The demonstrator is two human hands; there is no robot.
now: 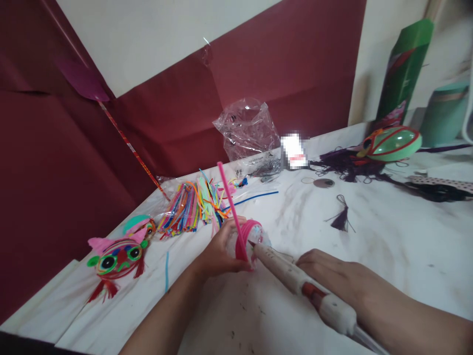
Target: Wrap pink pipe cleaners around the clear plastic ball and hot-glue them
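My left hand (219,251) is closed around a small clear shell (263,237) that has a pink pipe cleaner (232,207) wound round its rim, the loose end sticking up and to the left. My right hand (343,282) grips a white glue gun (295,278). The gun's nozzle touches the pink winding at the shell's edge. Both hands hover just above the white marbled table (388,236).
A finished striped fish craft with pink fins (116,257) lies at the left. A bundle of coloured strips (192,202), a crumpled clear bag (247,127), a dark tassel (342,217), a green fish-shaped craft (393,144) and dark purple threads (345,165) lie behind.
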